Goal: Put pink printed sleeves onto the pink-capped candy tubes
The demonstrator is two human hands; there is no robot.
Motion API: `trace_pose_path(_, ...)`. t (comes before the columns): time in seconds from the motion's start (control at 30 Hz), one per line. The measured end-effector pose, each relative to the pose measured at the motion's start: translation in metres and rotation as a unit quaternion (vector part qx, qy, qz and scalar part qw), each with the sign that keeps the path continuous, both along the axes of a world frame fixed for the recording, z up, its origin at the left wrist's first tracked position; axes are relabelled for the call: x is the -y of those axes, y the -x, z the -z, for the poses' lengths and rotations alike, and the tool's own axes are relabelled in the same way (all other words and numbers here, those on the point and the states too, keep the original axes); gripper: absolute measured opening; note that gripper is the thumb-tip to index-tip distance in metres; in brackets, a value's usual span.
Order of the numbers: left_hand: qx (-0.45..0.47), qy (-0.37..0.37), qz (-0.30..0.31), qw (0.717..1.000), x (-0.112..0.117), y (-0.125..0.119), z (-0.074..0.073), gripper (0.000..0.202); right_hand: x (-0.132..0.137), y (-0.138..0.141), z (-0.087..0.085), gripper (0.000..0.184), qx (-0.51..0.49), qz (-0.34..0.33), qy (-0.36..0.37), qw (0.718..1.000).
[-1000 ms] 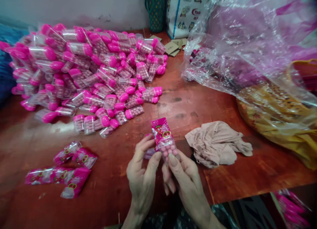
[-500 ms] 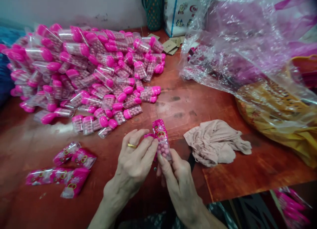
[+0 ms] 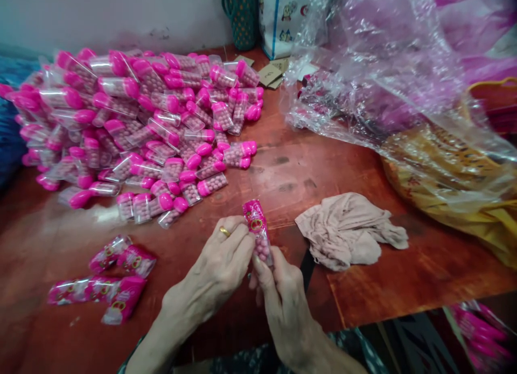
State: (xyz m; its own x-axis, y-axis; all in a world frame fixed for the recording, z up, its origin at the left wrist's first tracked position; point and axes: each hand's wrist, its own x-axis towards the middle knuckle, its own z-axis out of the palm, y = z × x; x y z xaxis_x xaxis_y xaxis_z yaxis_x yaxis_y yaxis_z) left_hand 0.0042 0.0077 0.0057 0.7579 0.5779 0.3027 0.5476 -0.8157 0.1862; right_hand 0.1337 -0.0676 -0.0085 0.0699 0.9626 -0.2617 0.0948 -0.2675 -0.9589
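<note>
A small clear bottle of pink candy balls with a pink printed wrapper over its upper part stands out between my hands. My right hand grips the lower end, thumb along the front. Closed against the bottle's left side is my left hand, a gold ring on one finger; its fingertips are hidden behind the knuckles and the wrapper. To the left, several wrapped bottles lie on the red-brown table. Beyond them is a large heap of unwrapped candy bottles with bright pink caps.
A crumpled pale cloth lies right of my hands. Clear plastic film and a yellow bag fill the right side. Cardboard pieces and a white printed bag are at the back. More pink packs sit below the table edge.
The left fingers, spread more along the wrapper before, are now curled in tighter at the bottle's side. A loose wrapper flap at the left no longer shows. The view has shifted slightly.
</note>
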Motion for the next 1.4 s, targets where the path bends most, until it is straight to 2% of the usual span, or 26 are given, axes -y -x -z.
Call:
trace_pose_path(0.13, 0.060, -0.022, 0.011, 0.998, 0.006, -0.001, 0.003, 0.010, 0.003, 0.004, 0.000, 0.030, 0.001, 0.007, 0.002, 1.000)
trace_pose_path(0.23, 0.089, -0.034, 0.001, 0.995, 0.007, -0.002, 0.006, 0.012, 0.002, 0.006, 0.001, 0.029, 0.038, -0.019, -0.014, 0.999)
trace_pose_path(0.33, 0.152, 0.011, -0.059, 0.987, 0.010, -0.002, 0.009, 0.015, -0.003, 0.007, 0.003, 0.030, 0.095, -0.036, -0.040, 0.994)
trace_pose_path(0.4, 0.232, 0.096, -0.138, 0.958, 0.014, -0.003, 0.012, 0.016, -0.007, 0.008, 0.006, 0.032, 0.154, -0.036, -0.089, 0.983)
trace_pose_path(0.43, 0.277, 0.153, -0.188, 0.930, 0.016, -0.004, 0.014, 0.015, -0.009, 0.008, 0.008, 0.032, 0.196, -0.036, -0.125, 0.972)
trace_pose_path(0.47, 0.324, 0.217, -0.240, 0.889, 0.019, -0.005, 0.015, 0.013, -0.012, 0.008, 0.010, 0.031, 0.240, -0.035, -0.162, 0.956)
trace_pose_path(0.53, 0.422, 0.346, -0.320, 0.775, 0.022, -0.010, 0.017, 0.012, -0.015, 0.008, 0.015, 0.030, 0.316, -0.025, -0.231, 0.920)
trace_pose_path(0.6, 0.510, 0.455, -0.339, 0.646, 0.023, -0.018, 0.018, 0.022, -0.017, 0.008, 0.020, 0.035, 0.363, -0.010, -0.279, 0.889)
trace_pose_path(0.67, 0.572, 0.522, -0.328, 0.540, 0.021, -0.026, 0.017, 0.024, -0.018, 0.007, 0.022, 0.041, 0.374, -0.004, -0.307, 0.875)
trace_pose_path(0.73, 0.602, 0.554, -0.330, 0.471, 0.018, -0.032, 0.015, 0.018, -0.018, 0.003, 0.021, 0.044, 0.350, -0.012, -0.307, 0.885)
trace_pose_path(0.77, 0.607, 0.563, -0.332, 0.452, 0.017, -0.034, 0.014, 0.015, -0.019, 0.000, 0.020, 0.044, 0.322, -0.020, -0.298, 0.899)
trace_pose_path(0.83, 0.600, 0.582, -0.329, 0.440, 0.015, -0.033, 0.011, 0.014, -0.020, -0.011, 0.015, 0.040, 0.237, -0.026, -0.261, 0.935)
trace_pose_path(0.9, 0.571, 0.611, -0.309, 0.453, 0.016, -0.031, 0.009, 0.015, -0.025, -0.026, 0.011, 0.031, 0.144, -0.004, -0.196, 0.970)
trace_pose_path(0.97, 0.529, 0.647, -0.282, 0.471, 0.020, -0.030, 0.007, 0.017, -0.032, -0.039, 0.008, 0.026, 0.084, 0.034, -0.128, 0.988)
trace_pose_path(1.03, 0.486, 0.681, -0.259, 0.483, 0.025, -0.032, 0.008, 0.018, -0.039, -0.047, 0.008, 0.030, 0.008, 0.009, -0.083, 0.996)
trace_pose_path(1.13, 0.464, 0.697, -0.243, 0.490, 0.034, -0.040, 0.010, 0.019, -0.047, -0.049, 0.012, 0.027, -0.121, -0.048, 0.005, 0.991)
trace_pose_path(1.23, 0.482, 0.684, -0.245, 0.490, 0.041, -0.048, 0.012, 0.020, -0.047, -0.044, 0.018, 0.021, -0.227, -0.004, 0.078, 0.971)
trace_pose_path(1.3, 0.491, 0.668, -0.266, 0.491, 0.044, -0.052, 0.013, 0.018, -0.046, -0.041, 0.021, 0.018, -0.262, 0.033, 0.085, 0.961)
trace_pose_path(1.4, 0.510, 0.622, -0.310, 0.507, 0.049, -0.056, 0.014, 0.018, -0.043, -0.036, 0.022, 0.016, -0.289, 0.056, 0.093, 0.951)
